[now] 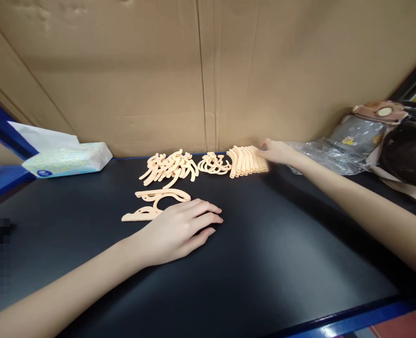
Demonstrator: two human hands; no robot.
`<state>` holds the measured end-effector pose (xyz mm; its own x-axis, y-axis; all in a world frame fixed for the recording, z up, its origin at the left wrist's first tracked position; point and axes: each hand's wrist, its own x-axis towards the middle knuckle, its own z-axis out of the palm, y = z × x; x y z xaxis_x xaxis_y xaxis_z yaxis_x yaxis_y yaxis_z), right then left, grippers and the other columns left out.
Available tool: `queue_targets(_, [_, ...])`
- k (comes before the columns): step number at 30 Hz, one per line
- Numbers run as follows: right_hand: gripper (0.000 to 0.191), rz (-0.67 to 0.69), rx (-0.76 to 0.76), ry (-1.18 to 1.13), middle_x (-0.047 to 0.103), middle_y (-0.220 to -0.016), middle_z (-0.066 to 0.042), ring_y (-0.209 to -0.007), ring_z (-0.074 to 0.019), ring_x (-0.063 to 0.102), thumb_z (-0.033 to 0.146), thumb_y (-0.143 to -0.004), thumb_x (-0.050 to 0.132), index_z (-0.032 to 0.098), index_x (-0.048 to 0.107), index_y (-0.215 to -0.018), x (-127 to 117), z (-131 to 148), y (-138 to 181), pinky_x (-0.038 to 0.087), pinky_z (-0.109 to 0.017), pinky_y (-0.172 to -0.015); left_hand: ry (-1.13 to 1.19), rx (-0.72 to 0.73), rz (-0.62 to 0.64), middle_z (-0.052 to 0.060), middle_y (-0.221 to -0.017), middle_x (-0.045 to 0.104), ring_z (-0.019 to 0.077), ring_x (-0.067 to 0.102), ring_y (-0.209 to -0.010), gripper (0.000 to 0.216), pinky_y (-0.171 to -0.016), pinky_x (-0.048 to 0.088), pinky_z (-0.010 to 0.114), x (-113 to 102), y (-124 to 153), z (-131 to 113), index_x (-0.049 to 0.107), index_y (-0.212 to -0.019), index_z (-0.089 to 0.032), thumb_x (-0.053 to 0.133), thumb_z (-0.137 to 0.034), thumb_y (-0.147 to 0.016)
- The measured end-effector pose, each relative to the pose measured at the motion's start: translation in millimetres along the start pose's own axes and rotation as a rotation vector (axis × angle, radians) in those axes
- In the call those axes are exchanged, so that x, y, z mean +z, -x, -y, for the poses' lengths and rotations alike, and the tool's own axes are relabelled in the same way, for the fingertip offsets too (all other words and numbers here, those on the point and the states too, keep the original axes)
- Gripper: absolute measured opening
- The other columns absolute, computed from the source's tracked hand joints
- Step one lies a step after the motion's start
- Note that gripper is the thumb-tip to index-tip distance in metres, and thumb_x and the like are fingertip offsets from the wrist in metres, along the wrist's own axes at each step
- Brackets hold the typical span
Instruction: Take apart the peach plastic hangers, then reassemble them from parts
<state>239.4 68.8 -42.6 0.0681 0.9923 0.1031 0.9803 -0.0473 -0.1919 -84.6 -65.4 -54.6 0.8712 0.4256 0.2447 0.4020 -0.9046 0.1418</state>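
Observation:
My left hand (185,227) rests palm down over the black table, its fingers spread a little. Partly under its wrist side lie peach plastic pieces that look like folding-hanger parts joined together (169,193); the hand covers some of them. Farther back, my right hand (278,151) reaches to the right end of a neat row of curved hanger arms (245,160). Its fingertips are blurred, so whether they grip an arm cannot be made out. Left of that row sit a small heap of hook-shaped pieces (215,164) and a larger loose pile of curved arms (169,168).
A tissue pack (69,159) lies at the back left. Crumpled clear plastic (329,155), a grey drinking bottle (360,134) and a dark bag (408,150) crowd the right. Cardboard (140,80) walls off the back, and a blue edge (348,319) borders the black table (250,281).

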Motion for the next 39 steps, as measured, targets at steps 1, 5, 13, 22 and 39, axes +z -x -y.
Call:
queue_targets(1, [0.048,-0.001,-0.004,0.002,0.064,-0.119,-0.017,-0.107,-0.0306,0.060,0.042,-0.085,0.051,0.012,0.055,-0.122,0,-1,-1,0.045,-0.039,-0.086,0.000,-0.002,0.001,0.005,-0.122,0.061,0.0184,0.058,-0.108,0.025,-0.091,0.047,0.032,0,0,0,0.060,-0.115,-0.022,0.043,-0.023,-0.096])
queue_targets(5, [0.048,-0.029,-0.014,0.005,0.066,-0.114,-0.017,-0.103,-0.0285,0.062,0.038,-0.084,0.051,0.011,0.054,-0.124,2,-5,-2,0.046,-0.036,-0.084,0.002,0.000,-0.009,0.005,-0.121,0.062,0.0180,0.059,-0.107,0.025,-0.091,0.047,0.031,1,1,0,0.060,-0.114,-0.021,0.043,-0.023,-0.096])
queue_targets(13, [0.047,-0.110,-0.018,0.002,0.069,-0.100,-0.018,-0.093,-0.0305,0.064,0.035,-0.079,0.058,0.008,0.057,-0.119,-2,-1,4,0.047,-0.037,-0.075,0.002,-0.014,0.005,0.006,-0.122,0.061,0.0186,0.059,-0.106,0.026,-0.091,0.047,0.032,0,1,-1,0.060,-0.116,-0.022,0.042,-0.024,-0.096])
queue_targets(22, [0.033,-0.287,-0.279,-0.137,0.071,-0.083,-0.006,-0.078,-0.0218,0.065,0.027,-0.079,0.057,0.015,0.064,-0.109,-56,33,54,0.045,-0.031,-0.071,-0.002,-0.004,-0.019,0.006,-0.119,0.062,0.0183,0.059,-0.103,0.025,-0.090,0.047,0.032,2,2,0,0.060,-0.114,-0.021,0.043,-0.024,-0.096])
queue_targets(39, [0.016,-0.154,-0.920,0.021,0.063,-0.082,-0.004,-0.075,-0.0190,0.053,0.024,-0.086,0.053,0.016,0.064,-0.092,0,80,150,0.037,-0.033,-0.072,-0.007,-0.229,-0.211,0.004,-0.099,0.064,0.0188,0.058,-0.088,0.030,-0.074,0.047,0.031,1,0,-6,0.056,-0.111,-0.021,0.054,-0.042,-0.090])
